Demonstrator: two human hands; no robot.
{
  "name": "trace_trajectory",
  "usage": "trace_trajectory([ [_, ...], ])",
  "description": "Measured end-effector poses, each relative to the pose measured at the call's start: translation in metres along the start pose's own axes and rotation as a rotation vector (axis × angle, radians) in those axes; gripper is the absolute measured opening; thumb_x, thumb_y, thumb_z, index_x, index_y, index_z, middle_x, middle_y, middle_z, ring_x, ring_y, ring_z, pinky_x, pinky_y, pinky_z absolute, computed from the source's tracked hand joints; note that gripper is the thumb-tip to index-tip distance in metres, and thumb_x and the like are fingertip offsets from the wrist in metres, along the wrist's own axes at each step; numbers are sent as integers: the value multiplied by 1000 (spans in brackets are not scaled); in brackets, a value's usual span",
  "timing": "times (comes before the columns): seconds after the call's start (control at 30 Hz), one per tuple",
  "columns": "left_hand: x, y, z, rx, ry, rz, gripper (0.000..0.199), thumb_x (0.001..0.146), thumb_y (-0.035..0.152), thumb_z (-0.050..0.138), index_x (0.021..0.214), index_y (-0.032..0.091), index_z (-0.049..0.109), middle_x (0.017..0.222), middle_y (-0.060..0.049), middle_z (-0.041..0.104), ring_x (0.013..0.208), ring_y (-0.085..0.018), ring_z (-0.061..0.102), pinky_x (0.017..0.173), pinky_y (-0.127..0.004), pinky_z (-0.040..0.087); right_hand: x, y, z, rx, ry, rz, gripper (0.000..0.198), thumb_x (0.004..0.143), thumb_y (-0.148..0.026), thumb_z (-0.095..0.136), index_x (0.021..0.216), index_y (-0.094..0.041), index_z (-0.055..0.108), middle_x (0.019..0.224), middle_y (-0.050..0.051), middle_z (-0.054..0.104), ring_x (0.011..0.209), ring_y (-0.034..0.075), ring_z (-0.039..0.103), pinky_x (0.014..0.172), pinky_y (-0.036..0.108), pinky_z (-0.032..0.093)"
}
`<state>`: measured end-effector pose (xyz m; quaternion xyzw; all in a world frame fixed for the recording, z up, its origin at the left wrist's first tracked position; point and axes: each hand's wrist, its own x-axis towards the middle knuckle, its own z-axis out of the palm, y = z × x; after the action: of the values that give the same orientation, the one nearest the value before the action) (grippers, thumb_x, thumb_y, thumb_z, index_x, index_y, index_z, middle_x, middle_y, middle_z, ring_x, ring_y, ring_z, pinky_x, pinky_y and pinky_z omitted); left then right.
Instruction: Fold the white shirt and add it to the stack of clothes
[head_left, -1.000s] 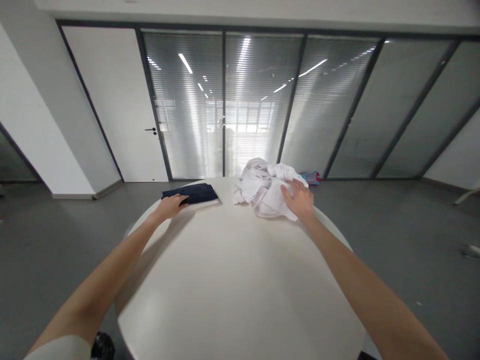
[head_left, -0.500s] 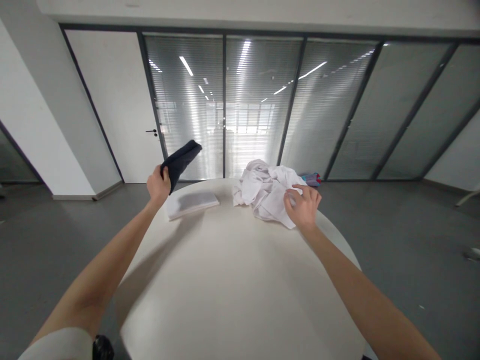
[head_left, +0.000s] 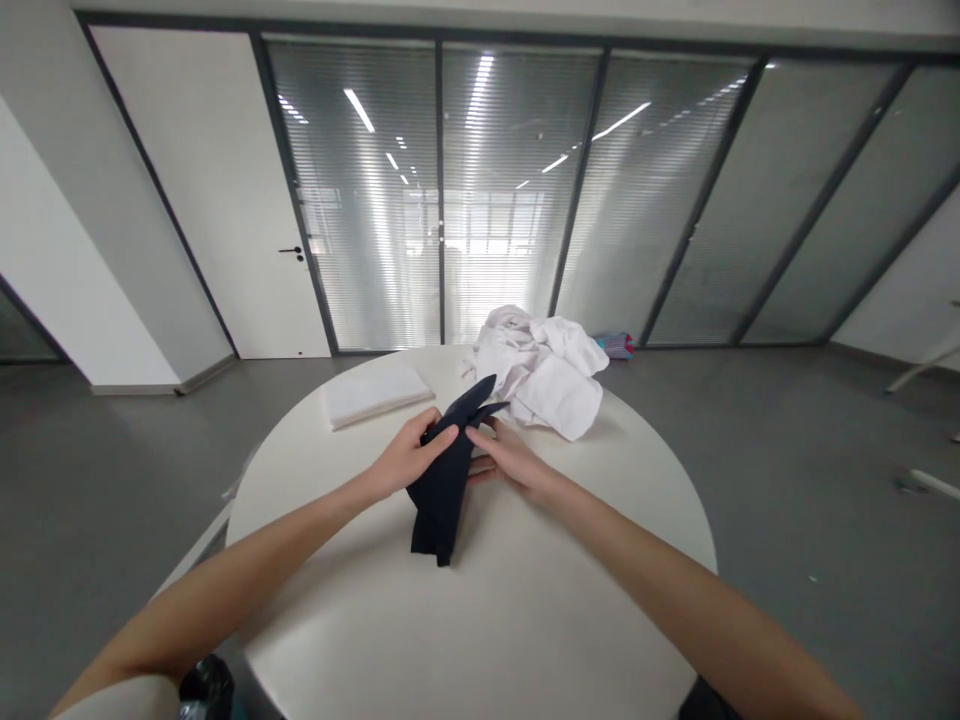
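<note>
A dark navy cloth [head_left: 444,490] hangs between my hands over the middle of the round white table [head_left: 480,640]. Its upper end splits into two pointed flaps, and its lower end droops close to the tabletop. My left hand [head_left: 414,450] grips its left edge, thumb on top. On the other side my right hand [head_left: 510,458] pinches the cloth near the split, with the lower fingers partly spread behind it. A crumpled white cloth [head_left: 559,375] lies just beyond my right hand. Further left is a flat, folded white cloth [head_left: 375,394].
Beyond the table's far right edge shows a small blue and red item [head_left: 616,346], partly hidden. A glass partition with blinds [head_left: 495,200] and a white door [head_left: 202,200] stand behind. Pale furniture legs [head_left: 930,365] are on the floor at right.
My left hand has brought the navy cloth from the far left down to the table's middle. My right hand has moved left from the crumpled white cloth and taken hold of the navy one.
</note>
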<state>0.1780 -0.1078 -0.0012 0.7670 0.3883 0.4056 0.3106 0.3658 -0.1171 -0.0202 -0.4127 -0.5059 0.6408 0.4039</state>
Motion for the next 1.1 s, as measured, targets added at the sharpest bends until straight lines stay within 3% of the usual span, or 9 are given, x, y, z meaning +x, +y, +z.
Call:
trace_trajectory([
  [0.23,-19,-14,-51,-280,13,-324,43,84,63,61,92,20,64,82,-4,68,81,-22,66,70,-31,54,-7,-12,-56,-415,180,-88,22,71,-25,67,92,-20,61,85,3,70,74,20,67,57,27,55],
  [0.37,-53,-42,-111,112,-250,-334,43,86,62,58,76,20,66,70,-3,67,66,-20,66,59,-29,52,-37,-39,-105,-691,-77,155,28,75,-41,74,87,-17,67,75,5,72,68,20,69,61,30,57],
  [0.47,-68,-52,-138,389,-224,-301,41,88,59,56,78,21,67,70,-3,67,59,-18,65,57,-28,52,-50,-56,-119,-988,178,22,36,84,-51,65,77,-17,68,66,7,69,59,20,66,59,30,53],
  [0.53,-67,-46,-136,412,-222,-244,35,91,53,54,87,21,67,76,-3,69,63,-18,67,59,-28,53,-51,-58,-109,-1124,237,-158,30,89,-44,61,82,-17,71,72,7,71,64,20,66,63,31,53],
  [0.63,-58,-28,-107,390,-368,-56,25,96,31,46,106,23,68,94,-5,72,80,-18,70,72,-29,56,-46,-43,-74,-1262,-70,-391,24,89,-20,59,108,-21,74,104,8,73,92,22,68,81,33,53],
  [0.73,-47,-16,-62,518,-497,276,54,89,3,39,132,28,60,132,-7,64,123,-21,59,103,-38,47,-39,-13,-39,-1447,-334,-608,55,85,2,50,129,-27,66,140,7,59,122,24,56,100,40,46],
  [0.87,-34,-20,-24,717,-616,534,72,79,-8,41,140,29,54,139,-6,61,138,-23,47,116,-45,30,-29,16,-22,-1621,-430,-760,45,89,1,52,128,-19,64,124,11,67,117,24,55,95,39,46],
  [0.97,-30,-21,-30,792,-567,536,58,81,-4,46,126,26,65,118,-7,70,117,-23,60,111,-43,35,-29,14,-29,-1735,-312,-813,31,92,-5,53,115,-18,68,103,10,68,100,24,56,86,38,46],
  [1.1,-37,-18,-82,813,-444,442,39,79,2,48,96,25,74,106,-6,68,111,-25,56,104,-43,39,-50,-18,-51,-1658,-98,-832,23,89,-6,54,93,-20,71,97,9,65,93,24,55,82,38,45],
])
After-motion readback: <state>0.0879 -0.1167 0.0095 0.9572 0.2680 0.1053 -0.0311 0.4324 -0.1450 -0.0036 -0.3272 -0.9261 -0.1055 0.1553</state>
